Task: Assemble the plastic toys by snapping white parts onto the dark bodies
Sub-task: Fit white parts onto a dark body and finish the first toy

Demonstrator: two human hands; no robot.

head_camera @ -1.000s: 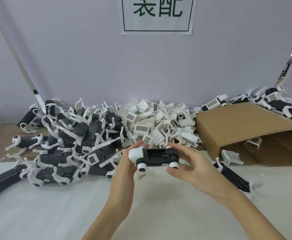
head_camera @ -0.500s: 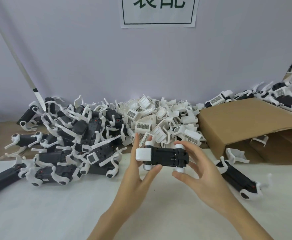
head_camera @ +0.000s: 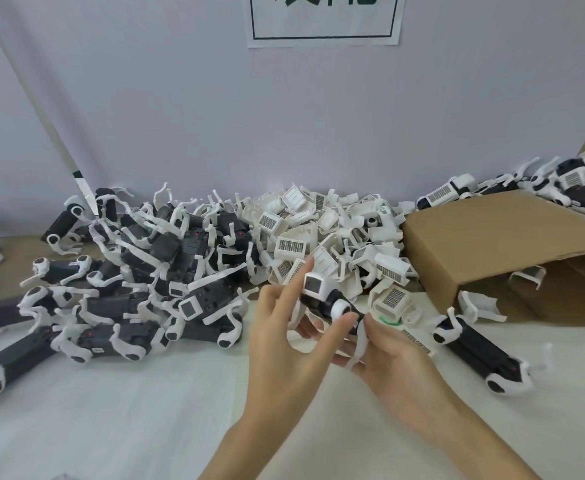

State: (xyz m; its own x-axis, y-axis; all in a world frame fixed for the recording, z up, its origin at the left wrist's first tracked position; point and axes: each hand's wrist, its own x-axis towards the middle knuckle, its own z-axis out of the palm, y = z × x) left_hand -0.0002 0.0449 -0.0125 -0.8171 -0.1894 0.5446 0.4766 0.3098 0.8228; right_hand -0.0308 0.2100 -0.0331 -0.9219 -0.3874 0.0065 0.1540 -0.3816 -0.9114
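I hold one dark toy body with white end cap and white leg parts above the table, turned end-on toward me. My left hand grips it from the left with thumb under a white wheel and index finger raised along its far side. My right hand cups it from below and right, fingers curled around its rear, a white leg hanging across the palm. Most of the body is hidden between my hands. A heap of white grille parts lies just behind.
A pile of dark bodies with white legs fills the left of the white table. One dark toy lies to the right. A tipped cardboard box stands at the right, with more toys behind it.
The toy has turned from lying sideways across both hands to pointing end-on at me. My right hand has slid under it. The camera has tipped a little lower.
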